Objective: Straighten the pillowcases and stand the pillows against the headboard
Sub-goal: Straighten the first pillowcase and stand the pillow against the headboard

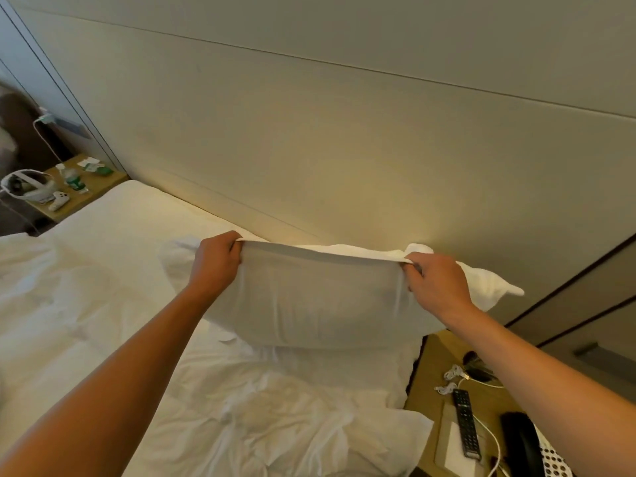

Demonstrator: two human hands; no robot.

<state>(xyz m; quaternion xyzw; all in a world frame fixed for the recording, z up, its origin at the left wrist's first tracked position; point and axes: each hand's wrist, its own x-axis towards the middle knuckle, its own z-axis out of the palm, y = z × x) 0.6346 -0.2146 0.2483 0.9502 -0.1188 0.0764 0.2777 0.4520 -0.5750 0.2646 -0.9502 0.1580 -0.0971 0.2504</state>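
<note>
Forearms: both bare, reaching from the lower corners up toward the middle of the view.
Duvet (113,321): white and rumpled, spread over the bed below the arms.
Left hand (215,266): fingers curled over the top left edge of the front pillow, its grip clamped on the cloth.
Right hand (437,284): pinches the top right edge of the same pillow, its grip closed on a bunch of fabric.
Front pillow (320,297): white, held upright between the two hands, top hem pulled fairly taut, lower edge resting on the bed.
Rear pillow (488,287): white, just behind the front one, leaning on the headboard; a pointed corner sticks out to the right.
Headboard (327,139): tall beige padded panels with thin seams, rising right behind the pillows.
Right table (433,390): wooden, beside the bed at lower right.
Remote control (465,425): black, lying on the right table beside a white card.
Cables (451,376): white, loosely coiled on the right table near the remote.
Telephone (519,442): black, at the table's near edge, partly hidden by the right forearm.
Left table (86,191): wooden, far left beside the headboard.
Bottle (72,179): clear with a green label, upright on the left table.
Headset (25,185): white, on the left table next to a white controller (59,200).
</note>
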